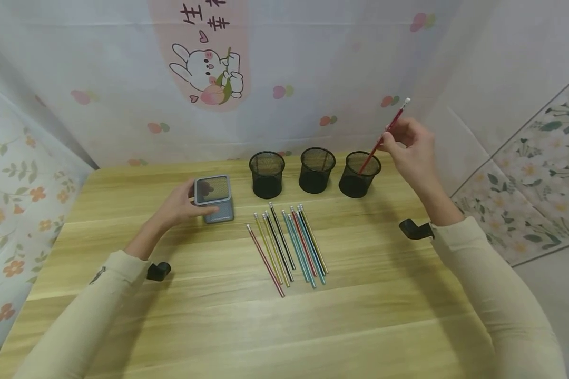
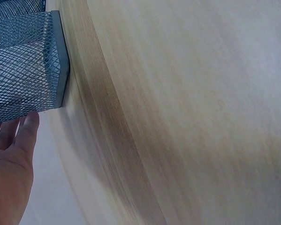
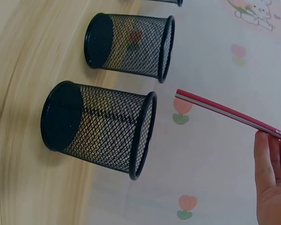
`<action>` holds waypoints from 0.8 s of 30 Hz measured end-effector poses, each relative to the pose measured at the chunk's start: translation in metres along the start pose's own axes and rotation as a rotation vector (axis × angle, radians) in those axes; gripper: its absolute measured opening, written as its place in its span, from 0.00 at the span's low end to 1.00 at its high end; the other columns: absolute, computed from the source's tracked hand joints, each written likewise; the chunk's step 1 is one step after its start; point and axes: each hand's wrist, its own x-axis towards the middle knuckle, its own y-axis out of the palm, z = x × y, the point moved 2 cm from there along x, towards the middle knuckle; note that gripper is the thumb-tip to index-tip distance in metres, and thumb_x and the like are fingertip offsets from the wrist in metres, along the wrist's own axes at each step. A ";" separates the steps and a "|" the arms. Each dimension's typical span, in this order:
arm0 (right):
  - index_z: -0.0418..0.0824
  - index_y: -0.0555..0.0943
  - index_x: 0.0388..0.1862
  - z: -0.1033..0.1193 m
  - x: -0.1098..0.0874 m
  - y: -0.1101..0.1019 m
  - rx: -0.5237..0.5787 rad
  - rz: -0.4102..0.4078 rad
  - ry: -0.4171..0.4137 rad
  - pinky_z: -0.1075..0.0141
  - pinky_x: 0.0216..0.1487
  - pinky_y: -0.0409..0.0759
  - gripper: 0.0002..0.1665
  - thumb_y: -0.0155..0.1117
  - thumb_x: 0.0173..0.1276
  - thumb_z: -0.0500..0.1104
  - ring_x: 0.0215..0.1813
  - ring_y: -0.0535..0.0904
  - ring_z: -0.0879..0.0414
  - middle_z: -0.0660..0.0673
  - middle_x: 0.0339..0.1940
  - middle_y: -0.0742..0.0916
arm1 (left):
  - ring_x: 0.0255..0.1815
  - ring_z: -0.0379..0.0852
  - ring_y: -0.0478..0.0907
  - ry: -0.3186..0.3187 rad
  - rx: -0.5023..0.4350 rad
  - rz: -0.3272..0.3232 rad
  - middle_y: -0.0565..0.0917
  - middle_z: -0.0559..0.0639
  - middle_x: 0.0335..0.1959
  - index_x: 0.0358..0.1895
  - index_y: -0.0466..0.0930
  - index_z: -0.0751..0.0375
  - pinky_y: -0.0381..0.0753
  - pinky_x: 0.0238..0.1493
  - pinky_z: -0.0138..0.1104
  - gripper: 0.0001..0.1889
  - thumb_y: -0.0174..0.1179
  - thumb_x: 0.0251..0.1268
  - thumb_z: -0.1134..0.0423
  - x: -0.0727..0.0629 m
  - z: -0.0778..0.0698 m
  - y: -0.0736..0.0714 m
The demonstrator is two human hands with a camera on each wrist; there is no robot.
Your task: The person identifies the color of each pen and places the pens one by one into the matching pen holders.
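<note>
My right hand (image 1: 414, 152) pinches a red pencil (image 1: 384, 131) near its middle. The pencil slants, its white eraser end up and to the right. In the right wrist view, the lower end of that pencil (image 3: 220, 108) is outside the rightmost black mesh cup (image 3: 102, 126), a little beyond the rim. From the head view it overlaps the cup's mouth. My left hand (image 1: 177, 204) holds a grey square mesh pen holder (image 1: 225, 210), thumb across the front and fingers behind. The left wrist view shows fingertips against the holder's mesh side (image 2: 23, 70).
Two more black mesh cups, a middle one (image 1: 314, 181) and a left one (image 1: 267, 185), stand in the same row. Several pencils in pink, yellow, black, blue and red (image 1: 265, 260) lie before them on the wooden table (image 1: 360, 326). A printed curtain (image 1: 313, 63) hangs behind.
</note>
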 end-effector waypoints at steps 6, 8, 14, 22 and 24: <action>0.23 0.77 0.46 0.001 0.002 0.002 -0.025 -0.012 0.023 0.70 0.40 0.84 0.08 0.61 0.71 0.28 0.38 0.83 0.54 0.37 0.38 0.85 | 0.66 0.66 0.72 -0.001 0.015 -0.007 0.77 0.68 0.62 0.62 0.68 0.72 0.73 0.61 0.55 0.35 0.78 0.57 0.64 -0.002 0.000 -0.001; 0.22 0.77 0.45 0.008 0.001 0.004 -0.038 -0.011 0.024 0.71 0.40 0.84 0.08 0.61 0.71 0.28 0.38 0.83 0.54 0.38 0.37 0.85 | 0.66 0.66 0.72 0.002 0.020 -0.009 0.77 0.69 0.62 0.62 0.68 0.73 0.72 0.62 0.56 0.35 0.78 0.57 0.64 -0.003 -0.001 -0.001; 0.19 0.76 0.45 0.024 -0.001 0.006 -0.056 -0.002 0.001 0.73 0.38 0.83 0.09 0.60 0.70 0.27 0.37 0.82 0.53 0.38 0.37 0.84 | 0.65 0.66 0.72 0.020 0.042 -0.014 0.78 0.69 0.61 0.62 0.69 0.72 0.72 0.63 0.56 0.34 0.78 0.57 0.62 -0.002 -0.002 0.000; 0.28 0.80 0.45 0.008 -0.003 0.005 -0.228 0.029 0.055 0.76 0.41 0.79 0.06 0.62 0.71 0.31 0.39 0.81 0.60 0.39 0.40 0.84 | 0.66 0.65 0.72 -0.025 -0.007 -0.001 0.75 0.70 0.64 0.66 0.66 0.73 0.77 0.58 0.54 0.37 0.77 0.58 0.64 -0.002 -0.001 -0.001; 0.29 0.80 0.46 -0.007 -0.003 0.003 -0.276 0.038 0.055 0.75 0.43 0.78 0.08 0.63 0.72 0.33 0.39 0.81 0.61 0.40 0.40 0.84 | 0.66 0.66 0.72 -0.029 -0.012 0.001 0.75 0.70 0.64 0.67 0.65 0.74 0.77 0.58 0.54 0.38 0.77 0.58 0.65 -0.002 -0.001 -0.001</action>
